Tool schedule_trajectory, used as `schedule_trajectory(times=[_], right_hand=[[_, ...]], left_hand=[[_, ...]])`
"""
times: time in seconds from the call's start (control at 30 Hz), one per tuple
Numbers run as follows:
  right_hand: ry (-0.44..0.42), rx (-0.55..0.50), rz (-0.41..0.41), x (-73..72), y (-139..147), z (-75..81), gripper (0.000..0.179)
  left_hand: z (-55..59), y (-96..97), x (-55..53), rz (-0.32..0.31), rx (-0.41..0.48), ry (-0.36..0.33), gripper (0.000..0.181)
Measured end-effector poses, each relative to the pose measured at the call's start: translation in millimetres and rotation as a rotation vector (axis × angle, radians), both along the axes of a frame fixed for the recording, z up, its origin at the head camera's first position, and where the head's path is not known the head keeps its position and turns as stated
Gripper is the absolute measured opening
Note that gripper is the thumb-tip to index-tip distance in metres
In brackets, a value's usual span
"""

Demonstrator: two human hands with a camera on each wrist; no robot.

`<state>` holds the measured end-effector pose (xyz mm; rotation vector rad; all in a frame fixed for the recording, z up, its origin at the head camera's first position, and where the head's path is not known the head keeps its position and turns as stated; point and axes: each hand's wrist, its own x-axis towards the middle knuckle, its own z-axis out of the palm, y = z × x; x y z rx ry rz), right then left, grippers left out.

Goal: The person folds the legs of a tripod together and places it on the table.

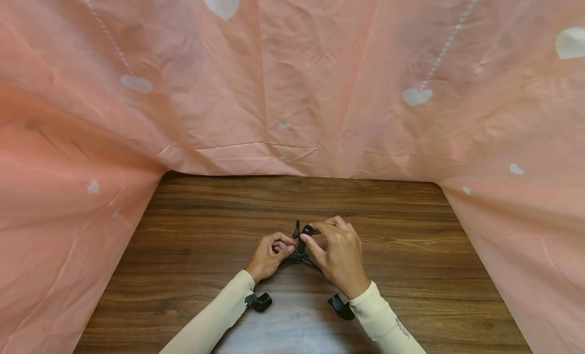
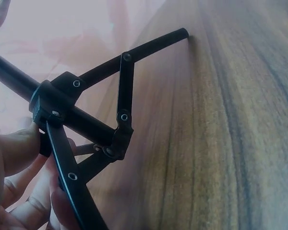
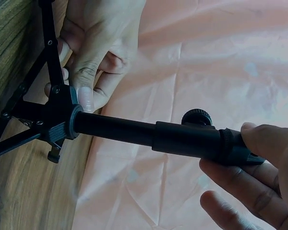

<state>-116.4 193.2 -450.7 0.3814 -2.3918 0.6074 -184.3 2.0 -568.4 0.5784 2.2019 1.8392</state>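
A small black tripod stands on the wooden table with its hinged legs spread. My left hand is at its hub, where the legs join. Thumb and fingers pinch the hub's side by a small black part, and the fingers behind it are partly hidden. My right hand holds the top end of the centre column, thumb on one side and index finger on the other. A ridged round knob sticks out from the column just below that grip.
The brown wood-grain table lies under both hands. A pink cloth with white hearts hangs along the back and both sides. Black wrist cameras sit at both cream sleeves.
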Motion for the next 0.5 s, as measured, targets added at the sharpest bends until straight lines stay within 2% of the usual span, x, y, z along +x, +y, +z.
schedule_trajectory(times=[0.3, 0.5], right_hand=[[0.027, 0.007, -0.004, 0.1, -1.5, 2.4, 0.027], [0.032, -0.004, 0.0, 1.1, -5.0, 1.9, 0.027]], left_hand=[[5.2, -2.4, 0.1, 0.001, 0.023, 0.008, 0.01], [16.9, -0.9, -3.6, -0.023, 0.058, 0.029, 0.013]])
